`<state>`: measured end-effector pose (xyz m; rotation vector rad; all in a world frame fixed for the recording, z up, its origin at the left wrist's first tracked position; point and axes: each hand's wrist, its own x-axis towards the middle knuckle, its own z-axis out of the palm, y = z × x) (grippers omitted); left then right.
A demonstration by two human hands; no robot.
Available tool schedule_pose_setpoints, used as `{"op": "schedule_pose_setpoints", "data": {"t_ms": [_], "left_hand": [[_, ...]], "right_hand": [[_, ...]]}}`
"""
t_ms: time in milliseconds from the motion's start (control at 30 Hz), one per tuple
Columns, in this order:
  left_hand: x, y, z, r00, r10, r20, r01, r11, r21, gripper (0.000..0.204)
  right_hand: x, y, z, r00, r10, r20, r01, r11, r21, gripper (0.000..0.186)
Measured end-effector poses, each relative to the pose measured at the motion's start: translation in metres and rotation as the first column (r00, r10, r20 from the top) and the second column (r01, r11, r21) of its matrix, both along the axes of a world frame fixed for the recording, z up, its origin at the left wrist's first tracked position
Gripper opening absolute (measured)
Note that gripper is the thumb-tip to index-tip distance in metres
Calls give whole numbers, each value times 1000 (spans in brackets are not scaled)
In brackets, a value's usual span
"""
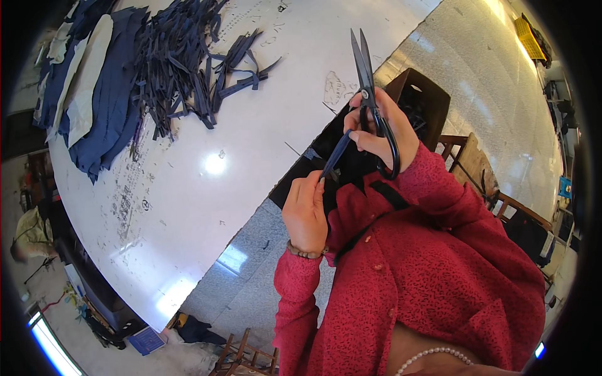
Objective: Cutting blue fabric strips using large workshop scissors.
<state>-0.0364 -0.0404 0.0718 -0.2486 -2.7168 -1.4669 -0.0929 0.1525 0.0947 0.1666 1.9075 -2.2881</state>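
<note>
A narrow dark blue fabric strip (337, 154) is stretched between my two hands beyond the table's near edge. My left hand (305, 210) pinches its lower end, with a bracelet around that wrist. The strip's upper end sits between the thumb and fingers of my right hand (392, 128). That same hand also holds black-handled scissors (365, 78), blades pointing up and away and only slightly parted. The blades are clear of the strip. On the white table (251, 163), a tangled heap of similar dark strips (179, 62) lies at the far left.
Dark blue cloth pieces (116, 122) with a pale piece (91, 81) on top lie left of the heap. A brown bin (433, 103) stands by the table beyond my right hand. Wooden stools (473, 163) are at the right. Another person (34, 232) is at the far left.
</note>
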Motion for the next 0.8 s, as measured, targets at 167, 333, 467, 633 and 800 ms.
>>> {"op": "schedule_pose_setpoints", "data": {"t_ms": [167,333,467,633,800], "left_hand": [[2,-8,4,989,80,121,-88,994,65,12],[-6,-17,6,993,89,74,-89,996,10,11],[-20,-21,8,996,69,48,-68,997,-20,11],[-39,-22,10,992,77,104,-70,995,-75,10],[-46,-23,11,982,61,178,-41,992,-117,11]], "right_hand": [[-2,1,-5,1000,-6,14,5,1000,21,42],[-4,-1,-12,1000,-14,8,14,1000,26,42],[-7,-4,-15,999,-37,-11,37,995,89,42],[-14,-10,-24,989,-86,-118,112,965,237,39],[-15,-19,-15,989,-8,-146,104,740,665,36]]}}
